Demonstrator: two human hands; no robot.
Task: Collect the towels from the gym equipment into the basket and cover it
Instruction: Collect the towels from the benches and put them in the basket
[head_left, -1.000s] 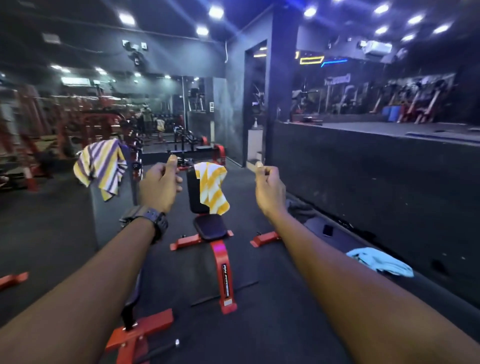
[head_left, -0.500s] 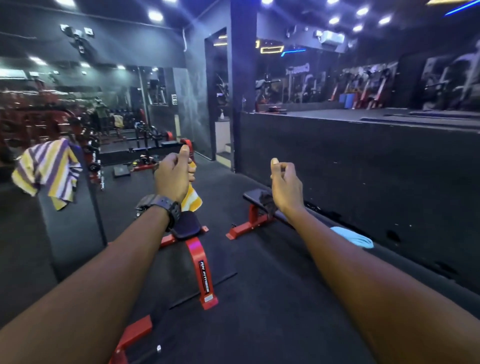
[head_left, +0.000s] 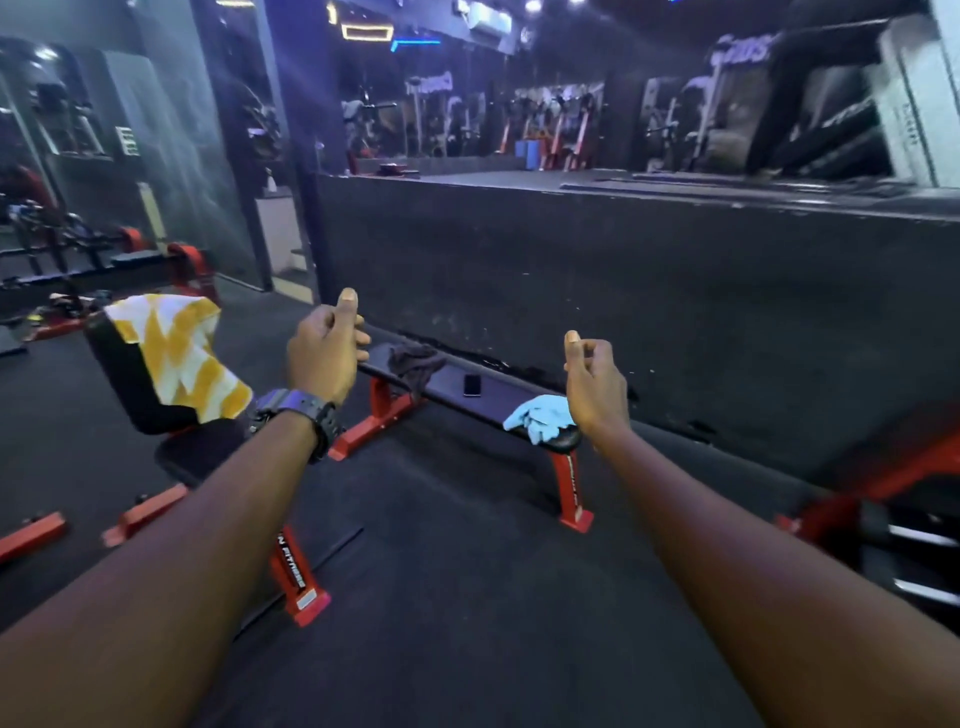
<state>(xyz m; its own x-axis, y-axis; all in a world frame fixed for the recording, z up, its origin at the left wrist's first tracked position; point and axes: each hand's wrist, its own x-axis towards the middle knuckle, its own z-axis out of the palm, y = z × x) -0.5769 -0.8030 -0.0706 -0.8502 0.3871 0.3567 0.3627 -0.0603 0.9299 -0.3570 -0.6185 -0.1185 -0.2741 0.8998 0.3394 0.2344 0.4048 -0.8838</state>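
Observation:
A yellow-and-white striped towel (head_left: 179, 353) hangs over the backrest of a black seat bench (head_left: 124, 384) at the left. On a flat black bench (head_left: 498, 402) ahead lie a dark grey towel (head_left: 415, 361) at its far end and a light blue towel (head_left: 540, 418) at its near end. My left hand (head_left: 324, 351), with a watch on the wrist, is held out in a fist with the thumb up, in front of the flat bench's far end. My right hand (head_left: 592, 379) is also a fist, just right of the blue towel. Both hold nothing. No basket is in view.
A phone (head_left: 471, 385) lies on the flat bench between the two towels. A black raised platform wall (head_left: 675, 312) runs behind the bench. Red-framed equipment (head_left: 883, 519) stands at the right edge, and more machines (head_left: 78, 249) stand at the far left. The floor is dark rubber.
The view has swung right: the purple-and-yellow striped towel has left the frame, and the flat bench with the blue and grey towels is now central and closer. Both fists stay raised.

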